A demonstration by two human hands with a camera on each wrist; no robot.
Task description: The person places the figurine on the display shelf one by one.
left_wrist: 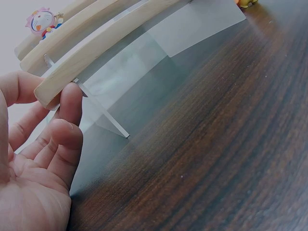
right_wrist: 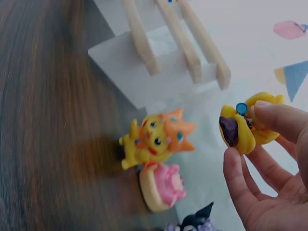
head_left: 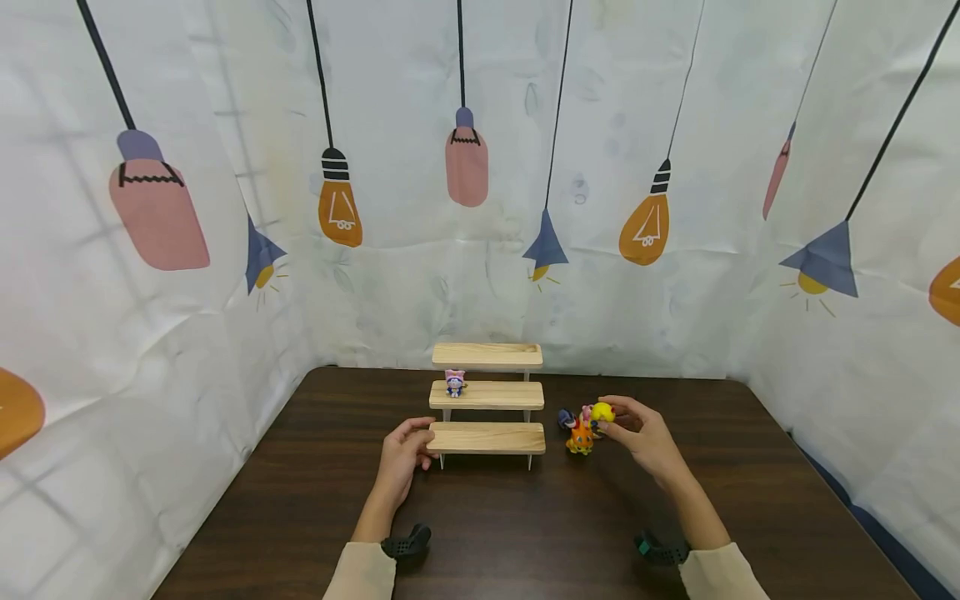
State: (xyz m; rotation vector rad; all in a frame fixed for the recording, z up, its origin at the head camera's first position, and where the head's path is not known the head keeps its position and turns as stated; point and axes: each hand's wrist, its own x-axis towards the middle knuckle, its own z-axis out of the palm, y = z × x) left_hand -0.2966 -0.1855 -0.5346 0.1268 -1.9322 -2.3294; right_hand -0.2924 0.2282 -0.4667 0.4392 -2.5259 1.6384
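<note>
A three-tier wooden display stand (head_left: 487, 437) with clear supports stands on the table. My left hand (head_left: 399, 462) grips the left end of its lowest board, thumb and fingers about the edge (left_wrist: 48, 94). On the middle tier, toward the left, sits a small figurine (head_left: 454, 383) with a pink hood. To the right of the stand, my right hand (head_left: 648, 442) pinches a yellow figurine (right_wrist: 246, 137) above the table. Below it are a yellow figurine with orange hair (right_wrist: 144, 139), a pink figurine in a cream base (right_wrist: 168, 185) and a black-and-purple figurine (right_wrist: 195, 224), partly cut off.
The dark wooden table (head_left: 480, 533) runs back to a white curtain (head_left: 390, 308) printed with hanging lamps. More curtain closes in both sides. Each wrist wears a dark band (head_left: 407, 543).
</note>
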